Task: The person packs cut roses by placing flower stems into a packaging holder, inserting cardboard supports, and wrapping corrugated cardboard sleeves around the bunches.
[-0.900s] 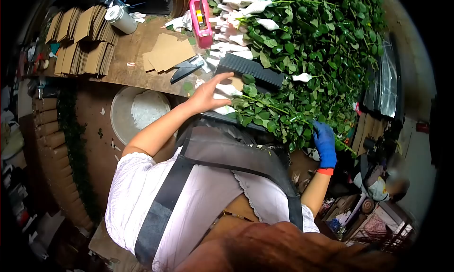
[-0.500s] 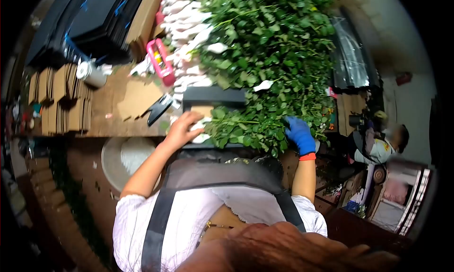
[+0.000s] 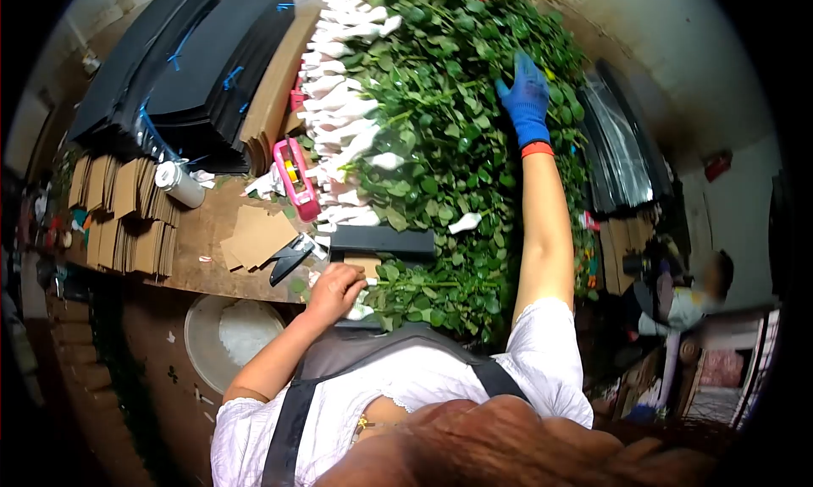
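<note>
My left hand (image 3: 337, 292), bare, rests with bent fingers on white-wrapped flower heads at the table's front edge; what its fingers grip is too small to tell. Just behind it lie a dark ridged block (image 3: 385, 241) and a piece of brown card (image 3: 362, 265). My right hand (image 3: 527, 97), in a blue glove, reaches far over the pile of leafy green stems (image 3: 457, 148), fingers on the leaves with the thumb apart. White-wrapped heads (image 3: 343, 106) line the pile's left side. One separate white head (image 3: 465, 224) lies on the leaves between my hands.
A pink tape dispenser (image 3: 295, 180), dark scissors (image 3: 290, 260), cards (image 3: 258, 236) and a white bottle (image 3: 179, 185) lie left. Behind are black sheet stacks (image 3: 220, 72). A bucket (image 3: 233, 339) stands below the table. Another person (image 3: 677, 305) is at the right.
My right hand has moved from the front stems far up and across the leafy pile. My left hand has stayed by the front heads, its fingers now closer together. The camera view has shifted.
</note>
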{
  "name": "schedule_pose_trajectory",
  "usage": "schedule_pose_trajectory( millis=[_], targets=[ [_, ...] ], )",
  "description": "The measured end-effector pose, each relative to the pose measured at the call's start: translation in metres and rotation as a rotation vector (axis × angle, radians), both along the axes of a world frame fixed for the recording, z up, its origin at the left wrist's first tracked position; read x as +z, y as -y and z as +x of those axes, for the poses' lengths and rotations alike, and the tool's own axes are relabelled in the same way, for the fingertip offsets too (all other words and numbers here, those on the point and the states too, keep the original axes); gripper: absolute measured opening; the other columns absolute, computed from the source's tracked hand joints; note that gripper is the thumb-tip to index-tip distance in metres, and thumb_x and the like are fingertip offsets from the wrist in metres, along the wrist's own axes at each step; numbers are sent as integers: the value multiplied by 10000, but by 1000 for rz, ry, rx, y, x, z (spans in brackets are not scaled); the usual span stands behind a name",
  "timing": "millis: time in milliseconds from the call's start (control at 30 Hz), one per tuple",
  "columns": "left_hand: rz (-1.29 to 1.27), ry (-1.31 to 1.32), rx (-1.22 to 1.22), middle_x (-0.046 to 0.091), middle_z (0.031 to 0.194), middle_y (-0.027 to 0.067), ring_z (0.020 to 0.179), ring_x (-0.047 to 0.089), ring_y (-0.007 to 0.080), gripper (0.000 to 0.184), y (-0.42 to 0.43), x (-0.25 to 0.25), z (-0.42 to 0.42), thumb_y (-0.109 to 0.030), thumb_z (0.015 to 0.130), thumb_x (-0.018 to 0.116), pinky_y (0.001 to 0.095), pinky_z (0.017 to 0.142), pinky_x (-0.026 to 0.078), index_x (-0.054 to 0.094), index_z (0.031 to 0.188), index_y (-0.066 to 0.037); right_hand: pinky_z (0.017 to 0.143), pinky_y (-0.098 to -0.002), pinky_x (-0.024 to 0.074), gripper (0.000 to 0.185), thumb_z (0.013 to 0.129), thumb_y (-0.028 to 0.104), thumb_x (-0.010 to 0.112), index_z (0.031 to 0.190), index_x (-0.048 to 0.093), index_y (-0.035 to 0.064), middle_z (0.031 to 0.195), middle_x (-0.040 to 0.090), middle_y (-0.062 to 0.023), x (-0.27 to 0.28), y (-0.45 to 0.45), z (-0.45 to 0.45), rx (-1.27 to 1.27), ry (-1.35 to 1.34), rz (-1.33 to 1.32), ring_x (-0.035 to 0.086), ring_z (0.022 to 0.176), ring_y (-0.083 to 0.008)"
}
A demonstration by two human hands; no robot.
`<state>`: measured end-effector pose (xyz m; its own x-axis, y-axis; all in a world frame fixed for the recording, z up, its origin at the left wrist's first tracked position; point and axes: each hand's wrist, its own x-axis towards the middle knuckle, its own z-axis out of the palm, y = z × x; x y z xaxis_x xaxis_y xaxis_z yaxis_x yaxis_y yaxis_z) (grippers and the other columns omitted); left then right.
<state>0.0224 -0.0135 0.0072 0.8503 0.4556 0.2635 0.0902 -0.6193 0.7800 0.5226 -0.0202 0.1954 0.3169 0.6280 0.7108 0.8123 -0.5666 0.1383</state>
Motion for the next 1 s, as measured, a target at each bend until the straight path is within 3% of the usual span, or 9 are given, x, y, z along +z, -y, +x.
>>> schedule_pose_trajectory(
  millis=[67, 133, 267, 400, 533, 567, 700, 833, 1000],
  targets=[
    [-39, -9, 18, 694, 940, 102, 923, 637, 307, 149, 0, 0, 2, -170, 835, 728, 400, 792, 516, 681, 919, -57, 1006, -425, 452, 414, 795, 190, 682, 1198, 640, 107, 1237, 641, -138, -2, -11, 17, -113, 43, -201, 593, 1142, -310],
    [-102, 8, 23, 696, 921, 92, 917, 639, 299, 142, -1, -1, 2, -174, 838, 727, 398, 783, 518, 684, 919, -66, 987, -420, 458, 414, 774, 147, 655, 1187, 638, 112, 1172, 662, -122, 2, -20, 36, -173, -112, -144, 609, 1104, -305],
    [-135, 3, 10, 700, 902, 75, 904, 647, 284, 123, -4, -2, -1, -144, 827, 736, 384, 784, 518, 686, 915, -74, 915, -414, 503, 413, 779, 113, 620, 1191, 632, 110, 1157, 663, -131, 54, 25, -5, 25, 241, 176, 626, 1064, -311],
    [-174, 56, -7, 703, 909, 66, 882, 646, 282, 103, -6, -7, 1, -142, 828, 739, 379, 797, 511, 698, 899, -81, 1005, -429, 460, 484, 789, 37, 583, 1272, 596, 62, 1268, 628, -156, 32, 78, 8, 136, -86, -97, 595, 1151, -337],
    [-131, 37, -24, 708, 955, 65, 914, 648, 267, 114, -8, -22, 1, -133, 821, 746, 383, 831, 505, 701, 907, -73, 973, -436, 477, 522, 766, -71, 558, 1260, 615, 91, 1212, 645, -149, 53, 127, -35, 360, 115, -38, 610, 1116, -331],
    [-154, -9, -22, 709, 954, 65, 919, 649, 269, 114, -1, -14, -9, -136, 821, 746, 381, 832, 506, 702, 905, -73, 1009, -451, 449, 574, 742, -84, 561, 1279, 622, 112, 1203, 648, -140, 4, 156, -22, 219, -234, -395, 598, 1132, -329],
    [-121, 52, -14, 705, 935, 69, 907, 645, 275, 119, -7, -22, 0, -131, 822, 740, 379, 811, 506, 702, 917, -70, 1011, -437, 453, 583, 744, -58, 623, 1298, 611, 125, 1247, 638, -130, 10, 186, -53, 310, -99, -30, 583, 1160, -337],
    [-135, 10, -28, 694, 924, 82, 872, 642, 263, 141, -8, -11, -1, -139, 841, 734, 363, 797, 513, 709, 961, -70, 1081, -401, 411, 522, 793, -91, 563, 1286, 612, 74, 1279, 633, -134, -33, 218, -63, 149, -318, -311, 557, 1240, -315],
    [-258, -142, 15, 692, 1023, 105, 905, 673, 223, 370, -7, -9, -3, -166, 846, 752, 328, 785, 536, 640, 1189, -82, 1083, -437, 397, 574, 744, -133, 470, 1234, 657, 101, 1266, 628, -112, -13, 234, -109, 303, -289, -42, 552, 1216, -318]
  ],
)
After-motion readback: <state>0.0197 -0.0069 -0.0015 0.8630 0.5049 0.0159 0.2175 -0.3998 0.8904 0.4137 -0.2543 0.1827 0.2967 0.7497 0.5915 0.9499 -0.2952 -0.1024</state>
